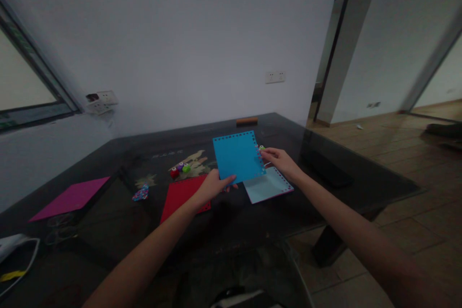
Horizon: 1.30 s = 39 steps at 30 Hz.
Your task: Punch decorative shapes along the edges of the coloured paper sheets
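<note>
A blue sheet [236,156] with holes punched along its edges is held tilted above the table. My left hand [216,184] grips its lower left corner, thumb on top and fingers underneath. At the sheet's right edge, my right hand [276,158] is closed in a pinch; what lies between its fingertips is too small to tell. A small green thing [262,147] shows just behind those fingertips. Below the blue sheet, a pale sheet with punched edges [269,187] lies on the table. Partly under my left forearm is a red sheet [182,197], also with holes.
On the dark table [231,231] lie a magenta sheet [74,197], a colourful patterned bundle [140,193] and small red, purple and green toys with eyes [180,168]. A brown bar [247,121] sits near the wall; a dark flat object [327,168] is at right.
</note>
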Each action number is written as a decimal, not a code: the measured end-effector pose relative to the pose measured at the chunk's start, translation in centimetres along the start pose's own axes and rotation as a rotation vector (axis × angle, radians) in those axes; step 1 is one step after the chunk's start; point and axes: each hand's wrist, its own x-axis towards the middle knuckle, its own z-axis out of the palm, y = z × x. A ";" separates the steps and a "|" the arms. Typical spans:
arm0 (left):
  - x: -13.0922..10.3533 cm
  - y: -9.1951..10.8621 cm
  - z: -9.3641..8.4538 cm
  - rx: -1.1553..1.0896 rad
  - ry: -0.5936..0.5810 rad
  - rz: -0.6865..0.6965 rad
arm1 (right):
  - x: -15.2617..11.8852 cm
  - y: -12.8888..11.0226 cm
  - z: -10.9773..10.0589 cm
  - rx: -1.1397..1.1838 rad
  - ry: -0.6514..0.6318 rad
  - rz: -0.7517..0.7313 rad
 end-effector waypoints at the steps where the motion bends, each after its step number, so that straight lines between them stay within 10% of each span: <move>1: 0.4 0.3 0.8 -0.008 -0.017 -0.003 | 0.0 0.2 -0.2 0.012 0.039 0.001; 7: 0.8 -0.5 4.1 -0.093 -0.076 -0.048 | -0.3 2.0 -1.4 0.111 0.103 0.094; 20: 0.4 -1.2 3.8 -0.084 -0.032 0.005 | 0.0 3.0 -2.3 0.166 0.136 0.169; 29: 0.1 -1.5 3.3 0.550 0.188 0.180 | 0.9 3.9 -5.3 0.052 0.176 0.209; 39: -0.1 -2.6 4.6 0.748 0.134 0.212 | 1.2 5.0 -5.1 -0.308 0.113 0.291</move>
